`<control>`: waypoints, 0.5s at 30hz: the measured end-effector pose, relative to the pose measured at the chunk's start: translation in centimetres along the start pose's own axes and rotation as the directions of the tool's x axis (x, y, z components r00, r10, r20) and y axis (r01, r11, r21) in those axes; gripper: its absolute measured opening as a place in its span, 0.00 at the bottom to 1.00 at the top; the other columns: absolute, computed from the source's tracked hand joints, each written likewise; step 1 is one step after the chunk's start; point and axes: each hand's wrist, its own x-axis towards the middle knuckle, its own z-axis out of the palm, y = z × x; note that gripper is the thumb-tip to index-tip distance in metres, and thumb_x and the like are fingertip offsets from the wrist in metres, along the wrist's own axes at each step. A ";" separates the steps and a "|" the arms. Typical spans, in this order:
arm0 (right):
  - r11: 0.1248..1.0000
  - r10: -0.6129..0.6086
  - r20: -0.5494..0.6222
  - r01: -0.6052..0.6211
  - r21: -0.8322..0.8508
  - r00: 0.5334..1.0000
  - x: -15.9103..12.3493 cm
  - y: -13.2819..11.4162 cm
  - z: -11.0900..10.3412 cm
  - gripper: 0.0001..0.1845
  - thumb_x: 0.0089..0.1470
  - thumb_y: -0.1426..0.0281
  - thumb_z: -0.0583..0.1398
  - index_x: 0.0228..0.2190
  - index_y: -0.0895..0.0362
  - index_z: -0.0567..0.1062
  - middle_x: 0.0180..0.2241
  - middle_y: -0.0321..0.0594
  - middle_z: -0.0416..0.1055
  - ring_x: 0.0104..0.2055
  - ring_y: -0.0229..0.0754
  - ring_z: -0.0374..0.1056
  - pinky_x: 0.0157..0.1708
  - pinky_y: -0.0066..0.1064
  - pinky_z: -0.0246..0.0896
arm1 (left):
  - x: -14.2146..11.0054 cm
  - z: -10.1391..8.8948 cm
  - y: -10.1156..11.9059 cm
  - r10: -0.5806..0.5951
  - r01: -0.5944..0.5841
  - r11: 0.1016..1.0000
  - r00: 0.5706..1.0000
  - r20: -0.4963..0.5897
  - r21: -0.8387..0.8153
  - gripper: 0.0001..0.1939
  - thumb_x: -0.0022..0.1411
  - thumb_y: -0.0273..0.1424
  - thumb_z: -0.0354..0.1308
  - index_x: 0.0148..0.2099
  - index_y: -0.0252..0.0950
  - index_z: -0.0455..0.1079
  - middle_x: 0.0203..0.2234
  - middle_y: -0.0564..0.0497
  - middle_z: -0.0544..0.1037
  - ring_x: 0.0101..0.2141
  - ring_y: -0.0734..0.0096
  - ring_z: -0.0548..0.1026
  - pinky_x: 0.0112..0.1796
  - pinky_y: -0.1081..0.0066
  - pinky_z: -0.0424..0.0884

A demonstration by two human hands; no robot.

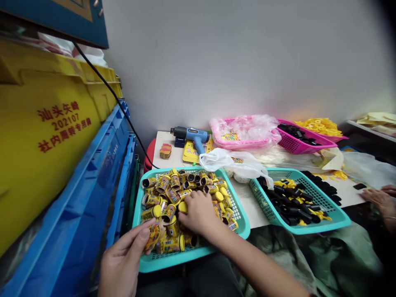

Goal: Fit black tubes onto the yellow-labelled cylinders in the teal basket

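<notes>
My left hand (125,253) pinches a small yellow printed piece (154,235) between thumb and fingers, above the near left corner of a turquoise basket (244,225). It resembles the little labelled containers in the basket, but the fingers cover part of it. My right hand (199,212) reaches down into the pile with curled fingers; the fingertips are hidden, so what they grip cannot be seen. Around it lie many small yellow-labelled tubs (173,196), some with yellow lids (156,211), others showing dark open ends.
A second turquoise basket (335,227) holds black and yellow parts. Behind are a blue heat gun (194,134), a plastic bag (235,161) and pink baskets (301,146). Stacked crates (62,214) stand close on the left, with a black cable (108,86). Another person's hands (380,202) are far right.
</notes>
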 end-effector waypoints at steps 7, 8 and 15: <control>0.439 0.003 -0.047 0.041 0.897 0.999 -4.1 5.6 -0.3 0.17 0.50 0.65 0.56 0.41 0.59 0.67 0.35 0.39 0.67 0.38 0.39 0.63 0.38 0.29 0.58 | -0.5 1.4 -1.7 0.081 -0.089 0.993 0.993 0.091 0.084 0.24 0.36 0.47 0.71 0.33 0.36 0.80 0.36 0.44 0.81 0.36 0.60 0.76 0.23 0.78 0.71; 0.394 0.012 -0.053 0.045 0.918 0.999 -4.3 5.9 0.1 0.18 0.49 0.66 0.56 0.43 0.59 0.66 0.33 0.38 0.66 0.36 0.38 0.62 0.36 0.28 0.58 | -0.6 1.8 -2.1 0.089 -0.101 0.990 0.989 0.116 0.103 0.24 0.38 0.47 0.70 0.35 0.36 0.80 0.37 0.44 0.80 0.38 0.59 0.76 0.24 0.78 0.71; 0.222 -0.032 -0.174 0.177 0.959 0.984 -4.4 6.0 0.8 0.18 0.47 0.68 0.59 0.41 0.56 0.62 0.31 0.34 0.63 0.32 0.34 0.61 0.31 0.24 0.56 | -0.5 3.9 -4.1 0.203 -0.231 0.945 0.969 0.138 0.232 0.25 0.47 0.48 0.65 0.41 0.35 0.78 0.40 0.44 0.79 0.39 0.59 0.77 0.26 0.76 0.72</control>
